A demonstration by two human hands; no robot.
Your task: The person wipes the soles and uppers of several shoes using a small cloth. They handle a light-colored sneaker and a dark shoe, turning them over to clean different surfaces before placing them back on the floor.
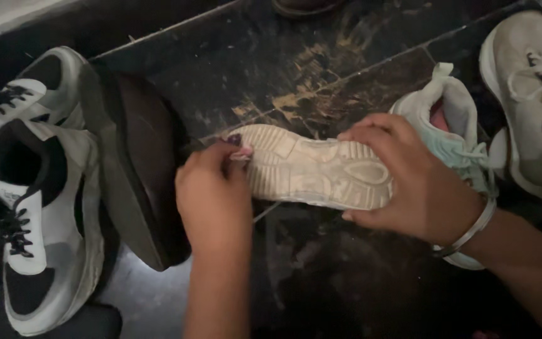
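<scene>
Fingers of the left hand (213, 191) bunched together at the toe end of the upturned shoe (318, 172), tips pinched on a small pinkish scrap (241, 152) pressed against the pale ridged sole there. Fingers of the right hand (403, 179) spread a little and curled over the heel end of the same shoe, thumb under the near edge, clamping it from the far side and the near side; a thin metal bangle (472, 229) around that wrist. The upturned shoe itself sole-up, lying roughly level between the two hands, just above the dark tiled floor (321, 81), whether touching it or lifted off cannot be told. Just right of the upturned shoe and partly behind the right hand, a pale mint-green sneaker (453, 119) with a pink lining, on its side. Farther right of the upturned shoe, well apart, a beige laced shoe (528, 94) at the frame edge. Left of the upturned shoe, just beside the left hand, a dark brown shoe (148, 169) tipped on its edge. Farther left again, two black-and-white sneakers (32, 213) with black laces, side by side. Beyond the upturned shoe, floor tiles black with scuffed yellowish patches and pale grout lines; a strip of lighter surface (14, 12) in the far corner to the left. Dim light throughout, with near parts of the floor lost in shadow.
</scene>
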